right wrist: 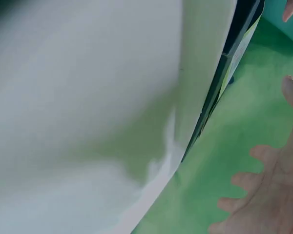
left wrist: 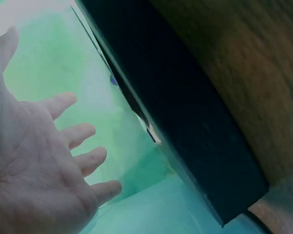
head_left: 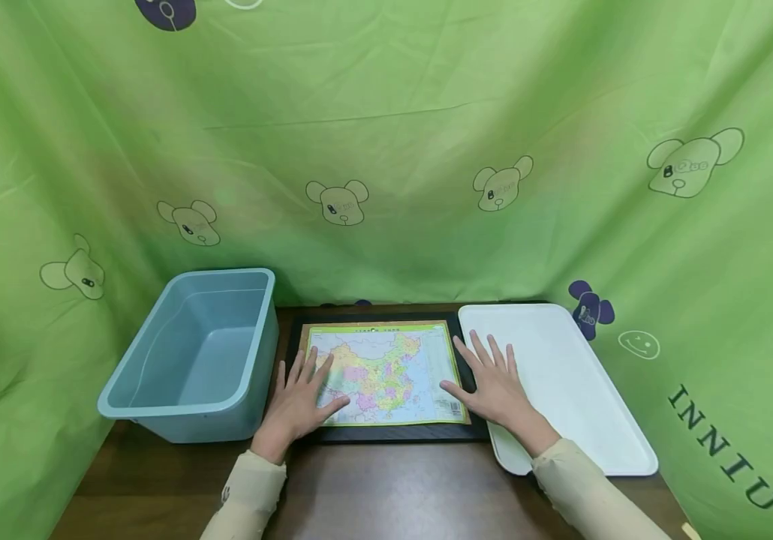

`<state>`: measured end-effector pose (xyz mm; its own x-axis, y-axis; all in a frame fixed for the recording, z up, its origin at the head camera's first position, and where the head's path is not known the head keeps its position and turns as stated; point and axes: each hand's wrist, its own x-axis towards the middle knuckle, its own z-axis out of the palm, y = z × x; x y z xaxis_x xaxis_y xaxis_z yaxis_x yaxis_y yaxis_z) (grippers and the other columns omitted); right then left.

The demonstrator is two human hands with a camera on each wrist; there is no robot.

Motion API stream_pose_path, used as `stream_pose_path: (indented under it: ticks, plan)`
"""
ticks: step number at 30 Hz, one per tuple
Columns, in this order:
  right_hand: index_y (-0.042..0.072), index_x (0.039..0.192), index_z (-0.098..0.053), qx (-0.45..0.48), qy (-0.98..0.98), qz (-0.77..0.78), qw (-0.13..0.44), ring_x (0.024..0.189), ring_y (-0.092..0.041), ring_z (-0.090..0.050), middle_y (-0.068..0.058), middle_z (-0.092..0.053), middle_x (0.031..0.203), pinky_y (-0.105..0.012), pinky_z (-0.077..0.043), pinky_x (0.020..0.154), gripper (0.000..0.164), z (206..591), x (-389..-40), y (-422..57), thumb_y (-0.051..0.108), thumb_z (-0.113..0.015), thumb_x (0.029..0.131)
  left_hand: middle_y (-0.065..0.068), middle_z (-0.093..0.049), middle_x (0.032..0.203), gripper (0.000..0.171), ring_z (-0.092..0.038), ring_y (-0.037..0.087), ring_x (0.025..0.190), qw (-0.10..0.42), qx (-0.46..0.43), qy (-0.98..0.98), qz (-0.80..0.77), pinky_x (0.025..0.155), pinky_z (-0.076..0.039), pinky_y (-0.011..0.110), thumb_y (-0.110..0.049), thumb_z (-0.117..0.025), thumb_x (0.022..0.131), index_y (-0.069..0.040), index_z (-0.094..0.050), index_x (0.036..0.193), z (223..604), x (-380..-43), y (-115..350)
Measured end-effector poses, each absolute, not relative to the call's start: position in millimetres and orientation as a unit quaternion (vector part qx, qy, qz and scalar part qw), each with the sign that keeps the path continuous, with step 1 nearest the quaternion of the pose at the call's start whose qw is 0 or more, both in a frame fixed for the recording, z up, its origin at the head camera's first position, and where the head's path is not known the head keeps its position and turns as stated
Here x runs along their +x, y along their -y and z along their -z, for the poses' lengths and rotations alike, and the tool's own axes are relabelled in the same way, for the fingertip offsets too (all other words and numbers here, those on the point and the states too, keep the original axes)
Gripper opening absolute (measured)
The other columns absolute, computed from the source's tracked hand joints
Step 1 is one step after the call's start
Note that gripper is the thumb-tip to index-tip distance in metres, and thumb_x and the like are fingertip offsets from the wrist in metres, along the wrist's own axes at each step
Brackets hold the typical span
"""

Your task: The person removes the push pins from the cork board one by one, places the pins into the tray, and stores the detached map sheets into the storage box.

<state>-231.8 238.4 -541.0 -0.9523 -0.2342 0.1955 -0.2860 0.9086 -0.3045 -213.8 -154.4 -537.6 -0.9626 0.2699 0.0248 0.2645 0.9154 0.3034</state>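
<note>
A colorful map puzzle or printed map sheet lies on a black board in the middle of the table. My left hand is held over the board's left edge, fingers spread and slightly bent. In the left wrist view, the palm of that hand is raised off the black board. Over the border between the board and a white tray is my right hand, its fingers also spread. The right wrist view shows this hand apart from the tray, holding nothing.
To the left stands a deep blue-grey plastic bin, with nothing seen inside. The brown wooden table shows in front of the board. A green curtain with cartoon bear heads hangs behind and along both sides.
</note>
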Motion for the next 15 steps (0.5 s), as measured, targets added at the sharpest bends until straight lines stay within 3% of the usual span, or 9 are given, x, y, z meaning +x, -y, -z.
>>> stream_pose_path:
  ticks: [15]
  plan:
    - [0.018,0.171,-0.033,0.149,0.974,-0.156,0.067,0.163,-0.049,-0.006,-0.02,-0.018,0.178,-0.072,0.003,0.127,0.096,529.4,-237.7,-228.9,0.068,-0.067,0.096,0.017,-0.015,0.179,0.093,-0.009,0.043,0.165,0.018,0.152,-0.974,-0.166,0.129,-0.004,0.07,-0.071,-0.059,0.1,-0.019,-0.031,0.172,542.2,-215.1,150.8]
